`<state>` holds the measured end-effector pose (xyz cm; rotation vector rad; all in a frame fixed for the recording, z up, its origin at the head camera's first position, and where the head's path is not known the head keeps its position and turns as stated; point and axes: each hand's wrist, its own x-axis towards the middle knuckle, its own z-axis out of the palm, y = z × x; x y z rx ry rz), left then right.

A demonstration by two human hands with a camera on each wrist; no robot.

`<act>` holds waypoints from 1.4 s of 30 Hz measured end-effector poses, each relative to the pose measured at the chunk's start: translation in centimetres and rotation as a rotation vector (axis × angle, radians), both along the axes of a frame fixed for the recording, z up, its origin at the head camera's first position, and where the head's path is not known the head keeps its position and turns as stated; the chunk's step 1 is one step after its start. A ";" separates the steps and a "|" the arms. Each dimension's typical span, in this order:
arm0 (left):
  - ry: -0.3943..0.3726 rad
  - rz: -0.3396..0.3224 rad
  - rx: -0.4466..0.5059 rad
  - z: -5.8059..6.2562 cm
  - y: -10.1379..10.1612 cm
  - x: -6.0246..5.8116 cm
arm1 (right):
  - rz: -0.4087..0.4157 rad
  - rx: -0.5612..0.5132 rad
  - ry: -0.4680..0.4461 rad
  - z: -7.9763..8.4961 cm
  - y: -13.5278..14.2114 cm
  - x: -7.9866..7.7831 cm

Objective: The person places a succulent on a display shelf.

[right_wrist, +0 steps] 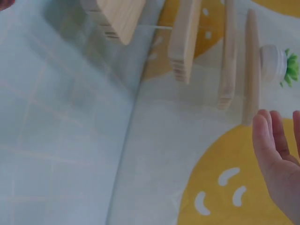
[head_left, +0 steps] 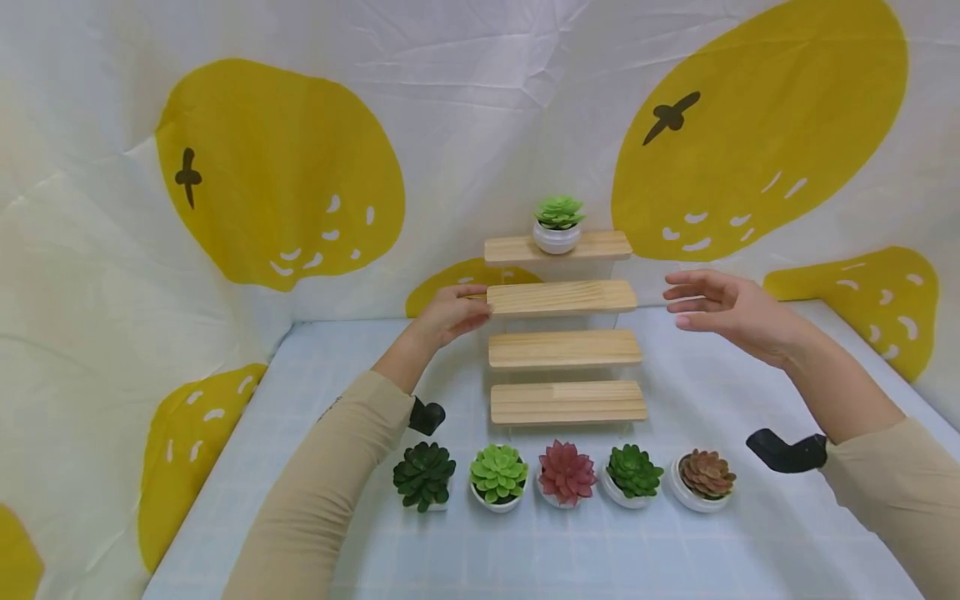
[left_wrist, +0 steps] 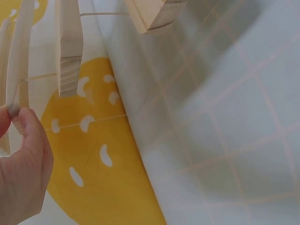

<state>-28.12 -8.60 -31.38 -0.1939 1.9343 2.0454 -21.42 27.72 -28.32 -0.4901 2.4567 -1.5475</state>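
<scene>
A stepped stand of pale wooden boards is in the head view, its top board (head_left: pixel 600 245) bearing a light green succulent (head_left: pixel 558 212) in a white pot. My left hand (head_left: pixel 452 315) pinches the left end of the second board from the top (head_left: pixel 561 297) between thumb and fingers; the left wrist view has the thumb and fingers (left_wrist: pixel 30 133) at that board's end. To the right of the stand, my right hand (head_left: pixel 738 312) is held in the air, fingers loosely bent and holding nothing. In the right wrist view it overlaps close by the top board's end (right_wrist: pixel 251 70).
In front of the stand runs a row of potted succulents: dark green (head_left: pixel 423 475), light green (head_left: pixel 498 473), red (head_left: pixel 567 472), green (head_left: pixel 634 471) and brown (head_left: pixel 707 475). They stand on a pale blue checked cloth (head_left: pixel 525 558). Behind hangs a white fabric (head_left: pixel 480 125) with yellow fruit prints.
</scene>
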 end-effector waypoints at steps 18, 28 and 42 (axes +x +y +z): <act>-0.005 -0.017 -0.006 0.4 0.3 0.2 | 0.350 -0.027 0.000 -5.4 5.3 6.0; -0.018 0.000 -0.008 0.4 0.2 0.3 | 0.400 -0.101 -0.064 -8.5 6.0 7.7; -0.021 0.002 -0.008 0.4 0.2 0.3 | 0.397 -0.124 -0.212 -10.9 6.1 8.4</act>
